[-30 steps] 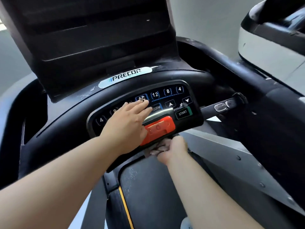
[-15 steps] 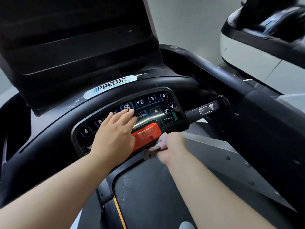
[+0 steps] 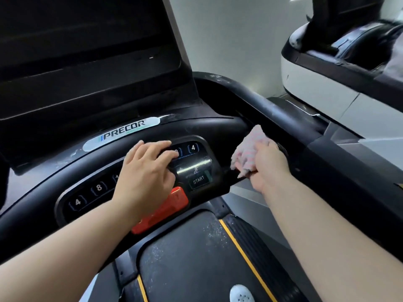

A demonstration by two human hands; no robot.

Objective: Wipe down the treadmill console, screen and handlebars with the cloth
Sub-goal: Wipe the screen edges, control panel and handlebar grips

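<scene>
Head view is showing the left hand (image 3: 146, 171) lying flat on the keypad (image 3: 91, 192) of the console (image 3: 218, 127). Its fingers (image 3: 161, 147) are pressed close together over the number buttons, and the heel is sitting just above the red stop button (image 3: 161, 210). It is probably bracing the body while the other arm is reaching sideways.

The right hand (image 3: 270, 168) is gripping the cloth (image 3: 248, 149), a pink-striped rag bunched in its curled fingers. It is holding the cloth at the dark recess where the console's right end meets the right handlebar (image 3: 272, 110), just beside the START button (image 3: 198, 179). Bunching it is likely giving a thick pad that can be pushed into that corner. Whether the cloth is actually touching the surface behind it cannot be told.

The screen (image 3: 87, 62) is standing dark above. Pale scuffs are showing on the console top and handlebar, so much wiping seems to be remaining.
</scene>
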